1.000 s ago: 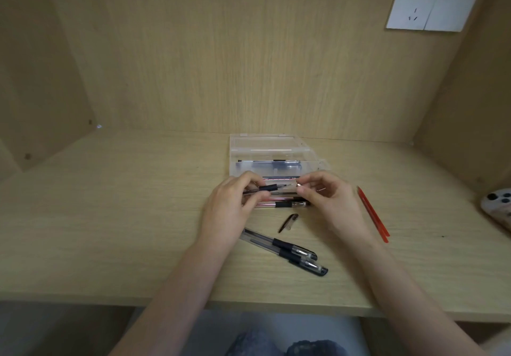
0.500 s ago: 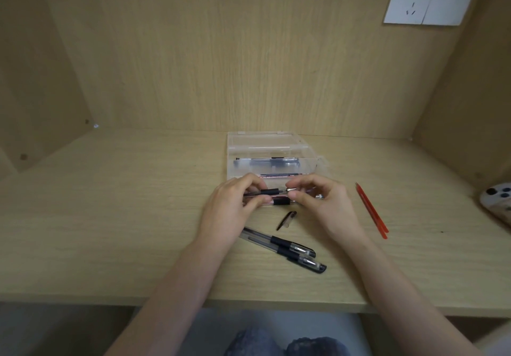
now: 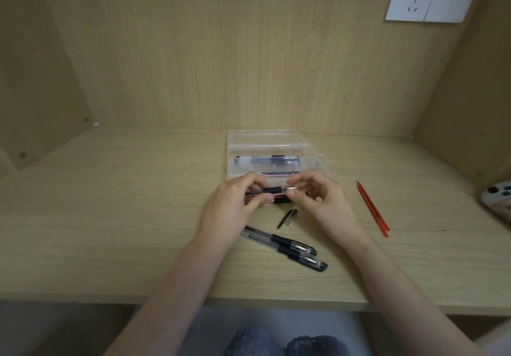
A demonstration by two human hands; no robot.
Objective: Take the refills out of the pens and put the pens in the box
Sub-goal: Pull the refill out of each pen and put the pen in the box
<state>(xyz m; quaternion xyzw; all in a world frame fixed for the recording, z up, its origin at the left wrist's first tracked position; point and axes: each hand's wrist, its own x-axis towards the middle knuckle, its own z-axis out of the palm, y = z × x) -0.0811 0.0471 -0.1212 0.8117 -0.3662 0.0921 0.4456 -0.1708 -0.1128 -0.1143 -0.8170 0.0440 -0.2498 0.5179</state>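
Since a moment ago the right hand (image 3: 318, 198) has shifted to pinch the pen (image 3: 272, 191) at its metal tip, while the left hand (image 3: 235, 203) grips the barrel, likely unscrewing it. Just beyond lies the open box (image 3: 240, 145); two capped pens (image 3: 287, 246) wait nearer.

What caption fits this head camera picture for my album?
Two hands, left hand and right hand, work on a black pen before a clear plastic box.

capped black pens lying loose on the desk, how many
2: the capped black pens lie side by side on the desk just below the left hand. More pens sit in the clear box; hands may hide others.
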